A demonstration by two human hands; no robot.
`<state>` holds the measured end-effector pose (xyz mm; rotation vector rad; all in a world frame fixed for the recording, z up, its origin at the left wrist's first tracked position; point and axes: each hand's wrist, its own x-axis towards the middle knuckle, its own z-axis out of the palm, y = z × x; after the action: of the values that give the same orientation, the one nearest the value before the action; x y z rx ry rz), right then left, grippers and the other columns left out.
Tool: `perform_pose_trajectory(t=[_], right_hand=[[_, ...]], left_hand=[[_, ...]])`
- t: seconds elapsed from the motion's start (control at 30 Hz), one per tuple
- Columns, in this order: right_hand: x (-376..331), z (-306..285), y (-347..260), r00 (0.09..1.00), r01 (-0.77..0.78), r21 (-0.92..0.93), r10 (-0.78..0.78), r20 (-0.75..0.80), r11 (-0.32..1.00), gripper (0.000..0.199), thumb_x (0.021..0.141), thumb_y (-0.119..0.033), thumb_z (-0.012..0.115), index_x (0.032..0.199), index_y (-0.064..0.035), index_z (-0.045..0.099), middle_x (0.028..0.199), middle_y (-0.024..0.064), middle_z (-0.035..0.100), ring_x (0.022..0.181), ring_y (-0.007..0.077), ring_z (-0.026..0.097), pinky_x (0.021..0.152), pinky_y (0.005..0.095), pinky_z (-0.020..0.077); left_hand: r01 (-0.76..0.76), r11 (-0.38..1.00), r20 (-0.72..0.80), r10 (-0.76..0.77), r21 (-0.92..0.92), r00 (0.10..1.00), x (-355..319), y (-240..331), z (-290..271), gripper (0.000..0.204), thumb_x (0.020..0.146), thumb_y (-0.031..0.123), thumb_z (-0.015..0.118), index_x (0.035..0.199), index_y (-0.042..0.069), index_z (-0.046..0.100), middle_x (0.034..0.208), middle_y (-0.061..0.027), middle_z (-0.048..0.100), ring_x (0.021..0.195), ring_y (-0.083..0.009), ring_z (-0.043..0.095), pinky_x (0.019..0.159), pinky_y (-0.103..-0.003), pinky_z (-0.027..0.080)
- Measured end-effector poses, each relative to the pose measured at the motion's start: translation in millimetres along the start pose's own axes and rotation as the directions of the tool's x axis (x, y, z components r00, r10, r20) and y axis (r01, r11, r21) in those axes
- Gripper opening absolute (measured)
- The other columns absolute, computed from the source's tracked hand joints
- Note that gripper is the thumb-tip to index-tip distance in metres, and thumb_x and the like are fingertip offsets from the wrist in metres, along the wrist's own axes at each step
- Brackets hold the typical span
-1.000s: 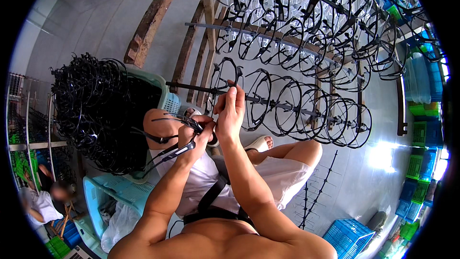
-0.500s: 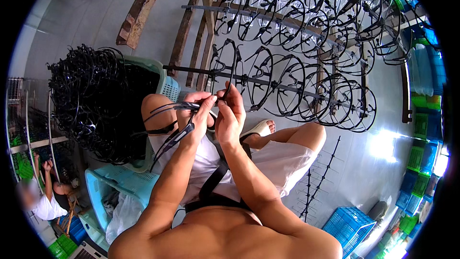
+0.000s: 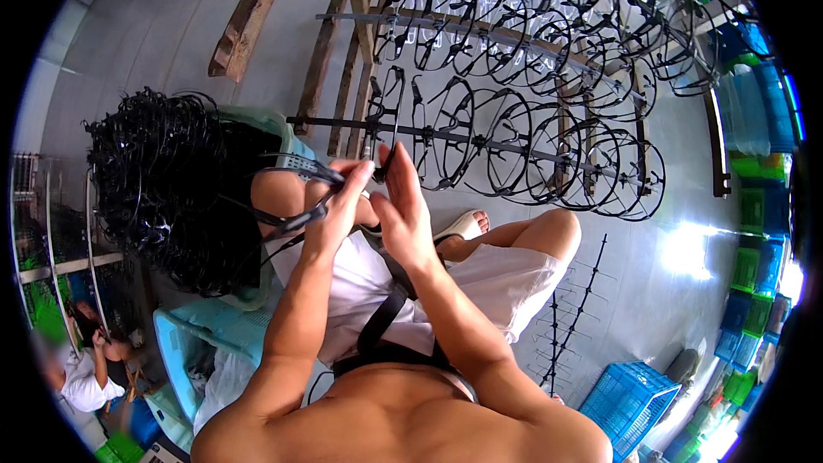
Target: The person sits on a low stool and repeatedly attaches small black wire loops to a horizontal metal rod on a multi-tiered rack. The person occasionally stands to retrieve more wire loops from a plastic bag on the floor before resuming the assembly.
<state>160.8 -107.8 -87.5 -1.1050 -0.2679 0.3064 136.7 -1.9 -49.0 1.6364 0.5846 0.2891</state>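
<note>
My left hand (image 3: 336,210) is closed around several thin, curved black plastic pieces (image 3: 296,223), which look like glasses frames and fan out to the left over my knee. Beside it, my right hand (image 3: 405,214) has its fingers stretched out, close to the left end of a dark rod (image 3: 334,123). A black frame (image 3: 397,111) on that rod reaches down to the fingertips; whether they touch it is hard to see. More such frames (image 3: 463,133) hang in a row along the rod to the right.
A green basket (image 3: 296,141) piled with tangled black frames (image 3: 163,180) stands at the left. Below it is a turquoise crate (image 3: 176,334) with plastic bags. Loaded racks and wooden posts (image 3: 356,0) fill the far side. A blue crate (image 3: 626,407) sits right. Another person (image 3: 90,381) works far left.
My right hand's fingers have straightened from a pinch and come slightly apart from my left hand. The pieces in my left hand have swung a little. The view has shifted slightly.
</note>
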Motion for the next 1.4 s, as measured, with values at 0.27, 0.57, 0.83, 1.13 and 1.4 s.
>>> perform_pose_trajectory(t=[0.27,0.57,0.83,1.13,1.4], right_hand=[[-78.0,-275.4,-210.9,0.618,-0.767,-0.515,0.659,-0.43,0.383,0.029,0.085,-0.012,0.051,0.111,-0.0013,0.059,0.094,0.0087,0.064,0.077,0.0158,0.062,0.066,0.0264,0.048],[21.9,-430.4,-188.9,0.976,0.027,-0.861,-0.174,0.133,-0.508,0.048,0.071,-0.016,0.072,0.116,-0.0129,0.055,0.12,0.011,0.051,0.116,0.0301,0.045,0.1,0.0393,0.0356],[-16.9,-424.7,-202.6,0.891,0.175,-0.858,-0.293,0.347,-0.483,0.012,0.072,-0.002,0.06,0.082,-0.0054,0.053,0.086,0.0101,0.058,0.091,0.0284,0.055,0.086,0.0399,0.042],[-127.4,-526.8,-141.6,0.997,-0.02,-0.85,-0.071,0.02,-0.526,0.009,0.079,-0.005,0.057,0.085,-0.0026,0.05,0.084,0.015,0.054,0.082,0.0352,0.052,0.074,0.0436,0.0415],[-43.3,-510.2,-53.5,0.996,-0.032,-0.938,0.065,-0.058,-0.346,0.013,0.081,-0.019,0.061,0.085,-0.0081,0.055,0.084,0.0102,0.057,0.079,0.0316,0.055,0.071,0.0412,0.0432]], left_hand=[[-0.291,0.713,-0.035,0.404,0.638,0.914,51.5,-20.8,-96.9,0.026,0.081,0.01,0.063,0.106,0.001,0.062,0.095,-0.013,0.058,0.087,-0.0224,0.056,0.077,-0.03,0.045],[-0.522,0.222,0.359,0.507,0.824,0.783,111.6,-44.4,-73.9,0.023,0.074,0.014,0.07,0.095,0.007,0.063,0.105,-0.0116,0.057,0.079,-0.0343,0.06,0.071,-0.04,0.049],[-0.523,0.134,0.307,0.678,0.842,0.668,50.7,-16.2,-76.0,0.019,0.078,0.009,0.062,0.096,0.006,0.062,0.101,-0.0118,0.06,0.085,-0.0316,0.058,0.074,-0.039,0.046],[-0.633,0.081,0.633,0.02,0.77,0.774,69.4,-102.1,2.1,0.023,0.08,0.016,0.06,0.101,0.006,0.06,0.094,-0.0117,0.06,0.087,-0.0331,0.058,0.077,-0.041,0.043],[-0.267,0.13,0.243,0.176,0.955,0.954,199.8,-198.5,41.2,0.025,0.084,0.021,0.055,0.108,0.013,0.057,0.113,-0.0081,0.055,0.094,-0.0333,0.059,0.082,-0.045,0.045]])
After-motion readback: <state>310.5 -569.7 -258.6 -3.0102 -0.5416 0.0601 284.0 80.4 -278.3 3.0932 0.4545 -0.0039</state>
